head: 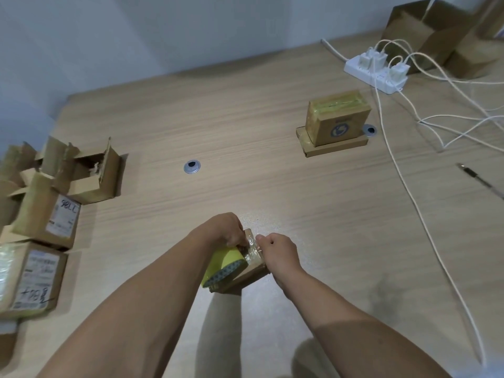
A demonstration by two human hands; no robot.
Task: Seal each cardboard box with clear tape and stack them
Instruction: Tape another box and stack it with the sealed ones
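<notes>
Pale wood table (245, 132) against a plain wall. Near the front edge, between both hands, a small cardboard box (251, 272), mostly covered. Gripping the tape roll (225, 264) against the box's left side, the left hand (227, 230); pinching the clear strip (253, 246) over the top, just beside the roll, the right hand (278, 252). Probably mid-seal. Well away to the right-front, nearer the right hand, the stack (336, 118). Unsealed boxes (92, 173) well apart on the left. Power strip (373, 72) and cables (403, 173) trailing just right of the stack.
</notes>
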